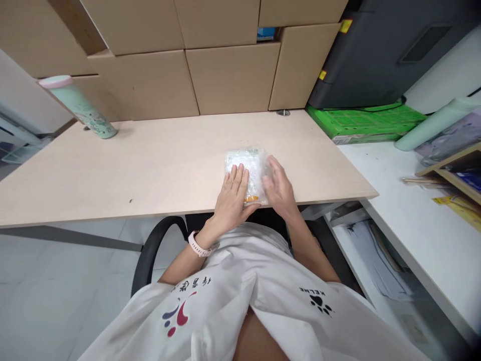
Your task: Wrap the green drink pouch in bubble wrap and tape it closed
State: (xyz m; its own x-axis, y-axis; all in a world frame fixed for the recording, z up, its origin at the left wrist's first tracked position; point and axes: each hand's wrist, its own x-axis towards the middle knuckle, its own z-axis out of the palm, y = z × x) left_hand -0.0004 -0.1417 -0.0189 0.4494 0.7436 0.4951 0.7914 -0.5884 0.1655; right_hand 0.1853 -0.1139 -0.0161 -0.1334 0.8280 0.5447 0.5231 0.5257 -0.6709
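A small square package in clear bubble wrap (252, 173) lies on the table near its front edge, with an orange mark at its near side. My left hand (233, 193) rests flat over the package's left part, its fingers stretched forward and its thumb toward the near edge. At the package's right side, my right hand (280, 189) has its fingers extended and a little bent, slightly blurred. Its fingertips are at the wrap's right edge; whether they press on it is hard to tell.
Cardboard boxes (233, 75) are stacked along the table's back. A mint tumbler (80, 108) stands at the left rear. Right of the wooden table (169, 165) are a green box (368, 123) under a dark case (361, 60), and a white desk (421, 215).
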